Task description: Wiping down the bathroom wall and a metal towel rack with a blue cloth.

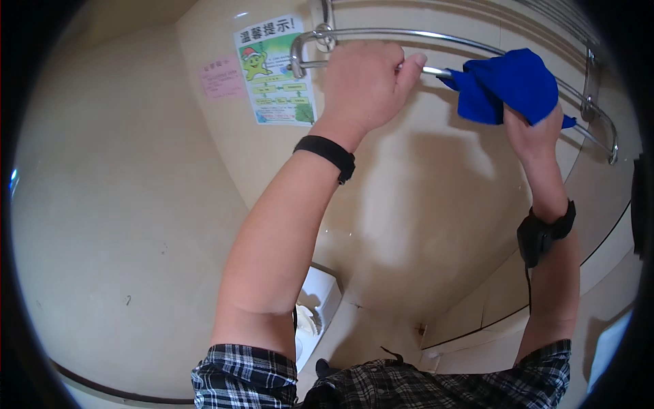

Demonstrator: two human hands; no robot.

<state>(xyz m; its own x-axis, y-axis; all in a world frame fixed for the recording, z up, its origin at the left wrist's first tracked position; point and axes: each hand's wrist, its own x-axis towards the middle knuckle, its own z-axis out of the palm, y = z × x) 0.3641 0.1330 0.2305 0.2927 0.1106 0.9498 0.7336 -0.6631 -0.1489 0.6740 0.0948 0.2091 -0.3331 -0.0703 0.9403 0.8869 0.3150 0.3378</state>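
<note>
My left hand is closed around the lower front bar of a chrome towel rack on the tiled wall, near the rack's left end. Toward the right end, my right hand holds a blue cloth against the same bar. The cloth is draped over the bar and hides most of my right fingers. A narrow tip of it shows to the right of the hand. Black bands are strapped around both wrists, the right one with a small box and a cable.
A printed notice and a pink paper are fixed to the wall left of the rack. More metal bars run above. Low down, a white fixture is partly hidden behind my left arm. A ledge curves along the lower right.
</note>
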